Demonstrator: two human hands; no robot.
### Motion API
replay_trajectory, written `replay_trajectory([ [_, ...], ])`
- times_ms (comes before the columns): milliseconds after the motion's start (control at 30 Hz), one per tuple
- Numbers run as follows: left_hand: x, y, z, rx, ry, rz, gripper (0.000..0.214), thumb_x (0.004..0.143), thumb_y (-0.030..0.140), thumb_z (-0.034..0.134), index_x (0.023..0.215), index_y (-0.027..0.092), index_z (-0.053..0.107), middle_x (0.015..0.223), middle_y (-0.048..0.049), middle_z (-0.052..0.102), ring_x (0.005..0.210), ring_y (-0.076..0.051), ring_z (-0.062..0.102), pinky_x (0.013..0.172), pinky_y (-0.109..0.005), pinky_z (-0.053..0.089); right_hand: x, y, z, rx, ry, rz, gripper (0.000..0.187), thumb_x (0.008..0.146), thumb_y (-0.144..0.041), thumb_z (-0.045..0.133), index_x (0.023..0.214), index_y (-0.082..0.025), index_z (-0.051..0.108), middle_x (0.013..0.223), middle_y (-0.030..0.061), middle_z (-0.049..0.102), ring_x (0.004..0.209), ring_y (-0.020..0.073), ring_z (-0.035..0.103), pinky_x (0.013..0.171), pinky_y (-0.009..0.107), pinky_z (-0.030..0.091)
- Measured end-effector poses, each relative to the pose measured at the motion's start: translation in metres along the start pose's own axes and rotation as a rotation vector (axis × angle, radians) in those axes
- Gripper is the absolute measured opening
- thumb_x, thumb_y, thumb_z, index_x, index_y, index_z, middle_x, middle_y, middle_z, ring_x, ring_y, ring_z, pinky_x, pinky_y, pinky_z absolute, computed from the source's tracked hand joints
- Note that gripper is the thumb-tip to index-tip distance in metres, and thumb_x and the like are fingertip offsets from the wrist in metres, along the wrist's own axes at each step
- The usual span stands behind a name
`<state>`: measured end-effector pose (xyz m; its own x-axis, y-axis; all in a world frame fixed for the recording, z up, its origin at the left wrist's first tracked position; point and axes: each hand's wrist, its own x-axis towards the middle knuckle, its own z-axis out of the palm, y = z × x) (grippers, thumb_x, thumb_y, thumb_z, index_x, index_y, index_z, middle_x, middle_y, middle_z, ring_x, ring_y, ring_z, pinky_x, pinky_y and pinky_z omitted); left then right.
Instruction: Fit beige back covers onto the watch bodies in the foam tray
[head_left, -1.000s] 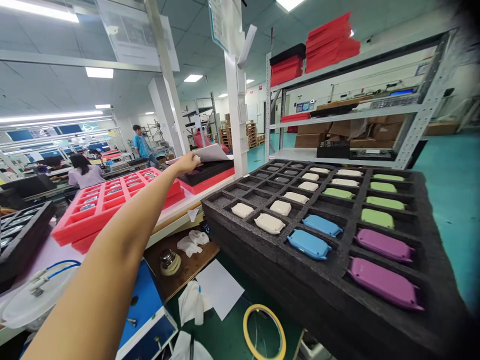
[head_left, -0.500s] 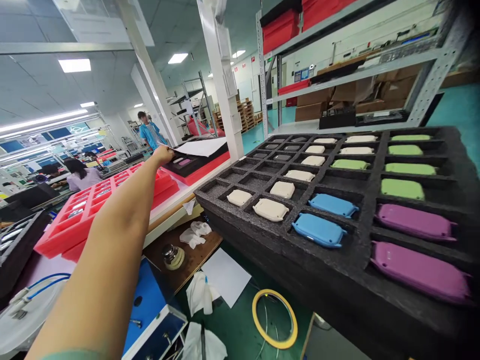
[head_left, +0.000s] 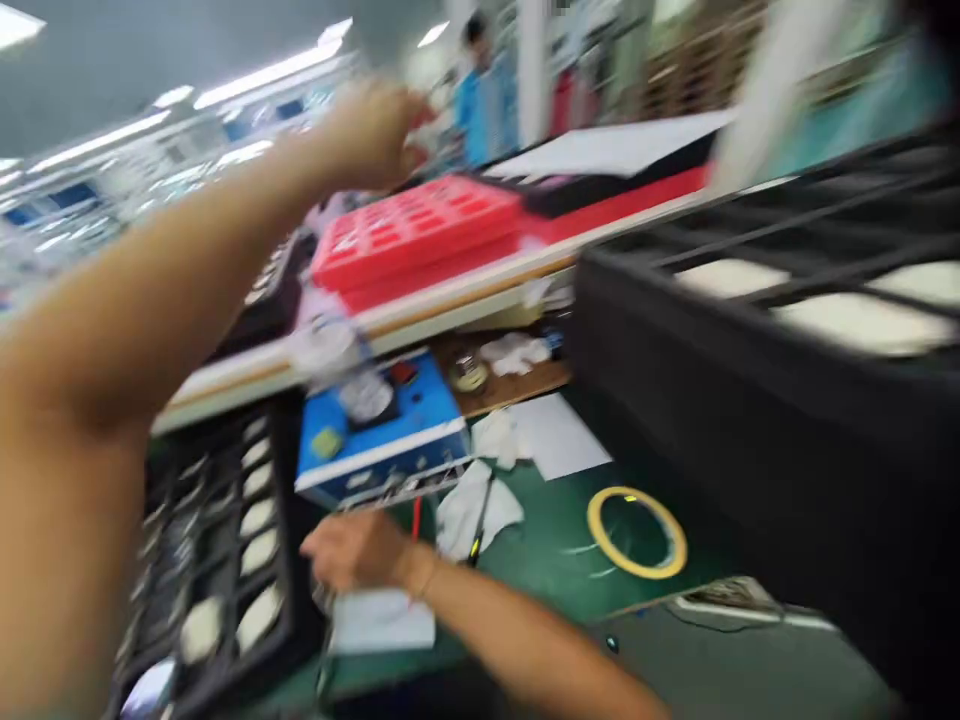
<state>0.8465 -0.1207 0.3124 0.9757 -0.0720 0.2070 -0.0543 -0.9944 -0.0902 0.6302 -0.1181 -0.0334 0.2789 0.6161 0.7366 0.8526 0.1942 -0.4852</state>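
A white sheet (head_left: pixel 386 622) lies on the green worktop (head_left: pixel 555 540) right under the right hand (head_left: pixel 351 548). The fingers are bent down at the sheet's upper edge, but motion blur hides whether they pinch it or only rest there. Just left of these fingers stands a black foam tray (head_left: pixel 287 455) with cream pieces (head_left: pixel 259 617) in its pockets. Just beyond them is a blue box (head_left: pixel 420 420), with a white cloth (head_left: pixel 469 505) to their right and a yellow tape ring (head_left: pixel 636 532) farther right.

The left hand (head_left: pixel 371 130) is raised at arm's length. Its fingers are curled, and I cannot tell whether they hold anything. Below and right of them sits a red tray (head_left: pixel 420 225). A big black tray (head_left: pixel 712 400) fills the right side.
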Motion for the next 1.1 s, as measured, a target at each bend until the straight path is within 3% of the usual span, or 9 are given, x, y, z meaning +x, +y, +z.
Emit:
replay_trajectory([
  [67,-0.093,-0.048,-0.004,0.027,-0.071,-0.043,0.062,0.1,0.047,0.042,0.147,0.008,0.054,0.169,0.0028,0.033,0.155,-0.054,0.013,0.11,-0.058,0.034,-0.009,0.005,0.015,0.083,0.025,0.0,0.013,0.098,-0.025,0.062,0.092,-0.022,0.073,0.094,0.0063,0.078,0.088,0.0159,0.075,0.074,0.025,0.06],
  [167,-0.272,-0.102,0.02,0.074,-0.08,-0.037,0.053,0.099,0.039,0.051,0.146,0.016,0.06,0.154,-0.0048,0.059,0.15,-0.04,0.044,0.12,-0.056,0.031,-0.019,0.009,0.032,0.169,0.119,0.105,0.023,0.103,-0.026,0.052,0.107,-0.022,0.074,0.108,0.0121,0.077,0.101,0.0203,0.075,0.089,0.034,0.061],
  [267,-0.438,-0.135,0.084,-0.196,0.0,-0.414,0.036,0.093,0.038,0.061,0.121,0.023,0.076,0.122,-0.0069,0.079,0.118,-0.029,0.072,0.11,-0.042,0.05,-0.024,0.007,0.035,0.16,0.229,0.233,0.025,0.102,-0.039,0.057,0.109,-0.022,0.074,0.108,0.0134,0.076,0.092,0.0226,0.074,0.084,0.038,0.063],
  [367,-0.527,-0.159,0.159,-0.317,0.001,-0.524,0.026,0.092,0.036,0.057,0.101,0.023,0.078,0.1,-0.009,0.082,0.092,-0.029,0.076,0.09,-0.043,0.061,-0.024,0.0,0.039,0.11,0.323,0.373,0.034,0.098,-0.051,0.06,0.108,-0.02,0.073,0.106,0.013,0.075,0.078,0.0208,0.071,0.067,0.036,0.062],
  [500,-0.541,-0.173,0.213,-0.444,0.088,-0.543,0.028,0.089,0.038,0.062,0.108,0.021,0.075,0.121,-0.0159,0.077,0.118,-0.037,0.068,0.107,-0.054,0.051,-0.015,-0.015,0.063,0.086,0.405,0.554,0.05,0.101,-0.059,0.049,0.119,-0.016,0.067,0.107,0.0141,0.073,0.077,0.0204,0.073,0.059,0.032,0.062],
  [667,-0.543,-0.182,0.222,-0.687,0.144,-0.46,0.008,0.083,0.031,0.075,0.089,0.026,0.072,0.099,-0.0046,0.08,0.099,-0.028,0.072,0.097,-0.045,0.057,0.014,-0.042,0.107,0.292,0.318,0.853,0.064,0.101,-0.064,0.035,0.129,-0.014,0.063,0.109,0.0143,0.073,0.067,0.0156,0.072,0.046,0.024,0.052],
  [833,-0.588,-0.198,0.224,-0.953,0.476,-0.686,0.016,0.1,0.038,0.059,0.108,0.025,0.062,0.1,-0.0047,0.076,0.087,-0.021,0.075,0.08,-0.036,0.063,0.052,-0.067,0.136,0.208,0.008,0.767,0.027,0.086,-0.042,0.069,0.094,-0.018,0.079,0.084,0.0054,0.078,0.071,0.0164,0.068,0.064,0.027,0.054],
  [933,-0.604,-0.211,0.229,-1.37,0.688,-0.889,0.029,0.095,0.047,0.068,0.106,0.022,0.058,0.091,-0.0021,0.071,0.074,-0.019,0.075,0.059,-0.028,0.06,0.075,-0.083,0.145,0.005,-0.354,0.686,0.011,0.084,-0.03,0.074,0.083,-0.022,0.081,0.08,0.0018,0.079,0.076,0.0174,0.069,0.076,0.029,0.051],
  [1100,-0.608,-0.22,0.23,-1.793,0.633,-0.877,0.043,0.082,0.048,0.084,0.101,0.018,0.06,0.081,0.0003,0.067,0.067,-0.013,0.069,0.051,-0.018,0.048,0.099,-0.098,0.159,-0.397,-0.808,0.643,0.01,0.088,-0.026,0.071,0.085,-0.024,0.08,0.09,0.0031,0.082,0.087,0.0226,0.073,0.075,0.031,0.047],
])
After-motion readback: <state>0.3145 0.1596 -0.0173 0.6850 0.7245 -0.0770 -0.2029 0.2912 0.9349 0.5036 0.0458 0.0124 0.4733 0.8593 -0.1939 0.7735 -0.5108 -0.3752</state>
